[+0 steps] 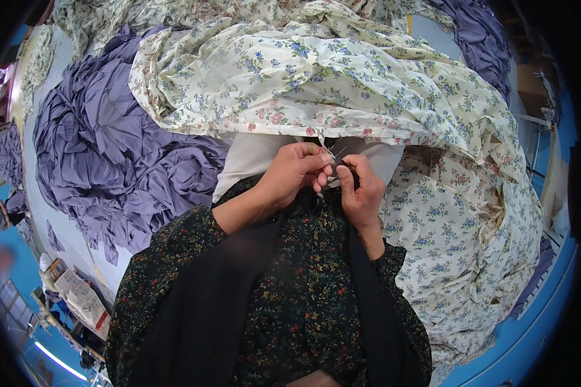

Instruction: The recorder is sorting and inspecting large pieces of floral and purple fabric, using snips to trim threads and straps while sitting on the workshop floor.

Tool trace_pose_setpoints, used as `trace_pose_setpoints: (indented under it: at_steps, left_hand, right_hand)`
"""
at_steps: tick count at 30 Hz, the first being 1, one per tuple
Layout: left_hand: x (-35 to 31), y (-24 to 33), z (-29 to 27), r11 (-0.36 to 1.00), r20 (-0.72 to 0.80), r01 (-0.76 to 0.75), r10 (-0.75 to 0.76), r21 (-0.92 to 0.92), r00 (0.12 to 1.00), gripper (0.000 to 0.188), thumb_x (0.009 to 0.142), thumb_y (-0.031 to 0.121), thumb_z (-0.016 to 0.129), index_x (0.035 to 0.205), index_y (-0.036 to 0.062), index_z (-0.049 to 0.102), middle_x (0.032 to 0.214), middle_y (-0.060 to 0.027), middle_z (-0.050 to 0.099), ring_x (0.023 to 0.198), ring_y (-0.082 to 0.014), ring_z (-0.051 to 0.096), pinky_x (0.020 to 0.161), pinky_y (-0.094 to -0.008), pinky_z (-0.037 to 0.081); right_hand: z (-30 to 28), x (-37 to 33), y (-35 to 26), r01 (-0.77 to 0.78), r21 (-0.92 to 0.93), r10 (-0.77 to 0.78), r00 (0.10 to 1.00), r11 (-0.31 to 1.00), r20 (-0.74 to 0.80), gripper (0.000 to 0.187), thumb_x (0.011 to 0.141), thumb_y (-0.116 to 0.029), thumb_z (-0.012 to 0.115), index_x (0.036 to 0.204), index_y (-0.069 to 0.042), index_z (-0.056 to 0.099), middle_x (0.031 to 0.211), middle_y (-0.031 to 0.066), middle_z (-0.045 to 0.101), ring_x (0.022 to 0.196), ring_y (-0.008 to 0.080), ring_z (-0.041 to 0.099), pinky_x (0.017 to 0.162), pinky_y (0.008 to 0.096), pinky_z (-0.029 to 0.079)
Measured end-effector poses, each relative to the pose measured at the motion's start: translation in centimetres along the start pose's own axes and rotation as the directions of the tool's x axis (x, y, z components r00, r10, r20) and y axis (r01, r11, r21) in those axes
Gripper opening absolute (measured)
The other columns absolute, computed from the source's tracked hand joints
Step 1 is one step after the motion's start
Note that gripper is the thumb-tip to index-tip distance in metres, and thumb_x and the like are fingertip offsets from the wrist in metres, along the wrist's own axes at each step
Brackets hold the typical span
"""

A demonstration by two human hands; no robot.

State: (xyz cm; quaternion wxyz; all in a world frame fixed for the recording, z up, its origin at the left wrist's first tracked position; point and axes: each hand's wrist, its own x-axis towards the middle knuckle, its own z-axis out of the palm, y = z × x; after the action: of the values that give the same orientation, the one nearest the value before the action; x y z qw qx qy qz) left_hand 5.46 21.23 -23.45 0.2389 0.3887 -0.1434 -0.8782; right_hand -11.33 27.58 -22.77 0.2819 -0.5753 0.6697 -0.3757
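White fabric with blue and pink flowers (284,71) lies bunched in front of me, its pink-flowered hem toward my lap. From this hem a thin white thread end (327,149) hangs down. My left hand (294,171) is closed, thumb and forefinger pinching that end. Close beside it on the right, my right hand (363,189) is curled round what look like small thread snips (339,152). Their thin metal blades point up and left at the thread; the handle is mostly hidden in the fingers. Both hands are just above my lap.
Purple fabric (110,148) is heaped on the left, over a pale table (68,235). More floral fabric (458,245) drapes down on the right. A cardboard box (532,90) stands at the far right. At the lower left is a cluttered shelf with a printed paper (81,300).
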Motion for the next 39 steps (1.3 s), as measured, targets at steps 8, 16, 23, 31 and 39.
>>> trace_pose_setpoints:
  at_steps: [8, 16, 23, 31, 39]
  left_hand:
    - [-0.2, 0.1, 0.2, 0.995, -0.013, -0.029, 0.031, 0.095, 0.999, 0.012, 0.095, 0.013, 0.063, 0.095, 0.0006, 0.062, 0.079, -0.0047, 0.065, 0.060, -0.0098, 0.061, 0.051, -0.0218, 0.049]
    - [-0.2, 0.1, 0.6, 0.992, -0.008, -0.036, 0.037, 0.120, 0.999, 0.013, 0.095, 0.013, 0.063, 0.095, 0.0000, 0.061, 0.079, -0.0046, 0.065, 0.059, -0.0094, 0.060, 0.050, -0.0216, 0.047]
    - [0.7, 3.6, -0.4, 0.979, -0.122, -0.148, 0.166, 0.144, 0.979, 0.005, 0.090, 0.011, 0.067, 0.091, 0.0076, 0.064, 0.072, -0.0011, 0.063, 0.056, -0.0030, 0.053, 0.047, -0.0159, 0.036]
    - [1.7, 6.1, -1.8, 0.926, -0.067, -0.343, 0.356, 0.157, 0.932, 0.024, 0.096, 0.027, 0.064, 0.102, 0.0034, 0.063, 0.077, -0.0010, 0.062, 0.059, -0.0032, 0.052, 0.048, -0.0154, 0.037]
    - [-0.2, 1.2, 1.3, 0.835, 0.046, -0.088, 0.076, 0.544, 0.996, 0.030, 0.094, 0.030, 0.066, 0.089, 0.0007, 0.067, 0.069, 0.0003, 0.062, 0.054, -0.0046, 0.052, 0.048, -0.0205, 0.039]
  right_hand:
    - [0.2, 0.9, -0.7, 0.007, 0.003, -0.007, 1.000, 1.000, -0.006, 0.015, 0.094, -0.022, 0.064, 0.094, -0.007, 0.063, 0.070, 0.0094, 0.064, 0.060, 0.0274, 0.064, 0.053, 0.0351, 0.046]
    - [0.0, 0.6, -0.3, -0.066, 0.102, 0.064, 0.998, 0.993, 0.028, 0.013, 0.095, -0.018, 0.062, 0.097, -0.005, 0.062, 0.072, 0.0080, 0.065, 0.064, 0.0206, 0.066, 0.058, 0.0309, 0.048]
    - [-0.4, 0.8, -0.2, -0.443, 0.586, 0.306, 0.895, 0.679, 0.324, 0.019, 0.094, -0.014, 0.067, 0.102, 0.002, 0.063, 0.086, 0.0037, 0.065, 0.078, 0.0091, 0.062, 0.073, 0.0229, 0.049]
    - [-1.7, 0.7, -0.8, -0.459, 0.616, 0.389, 0.885, 0.640, 0.255, 0.015, 0.092, -0.009, 0.068, 0.101, 0.002, 0.064, 0.087, 0.0014, 0.063, 0.075, 0.0075, 0.060, 0.070, 0.0202, 0.048]
    - [-1.4, 0.7, -1.0, -0.390, 0.583, 0.350, 0.918, 0.713, 0.185, 0.015, 0.094, -0.009, 0.065, 0.102, 0.004, 0.062, 0.090, 0.0021, 0.065, 0.079, 0.0078, 0.061, 0.072, 0.0215, 0.049]
